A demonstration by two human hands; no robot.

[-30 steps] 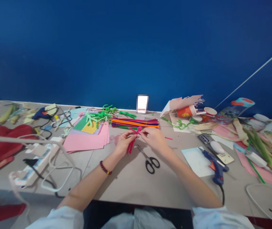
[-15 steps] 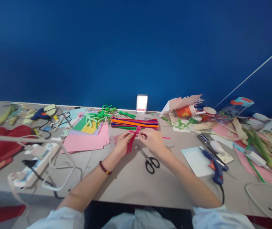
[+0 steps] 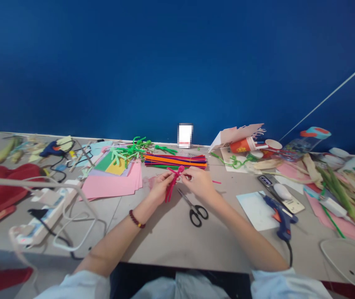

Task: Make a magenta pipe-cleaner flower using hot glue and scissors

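Between my two hands is a small figure of twisted magenta pipe cleaners (image 3: 172, 186), with a round loop at its top and strands hanging down. My left hand (image 3: 161, 187) pinches its left side, fingers closed. My right hand (image 3: 197, 181) grips it just below the loop; the fingertips partly hide the spot. Black-handled scissors (image 3: 196, 211) lie on the table under my right hand, blades toward the figure. Behind my hands rests a bundle of coloured pipe cleaners (image 3: 175, 160). A loose magenta piece (image 3: 216, 182) lies right of my right hand.
Pink paper sheets (image 3: 111, 187) and green pipe-cleaner figures (image 3: 135, 147) lie to the left, beyond a white power strip (image 3: 48, 216). At right are a blue glue gun (image 3: 281, 216), a pale blue card (image 3: 252, 209), a paper cup (image 3: 242, 145) and corn husks (image 3: 342, 195).
The magenta figure has shifted and turned slightly between my fingers, its hanging strands now closer together. Both hands stay almost in place.
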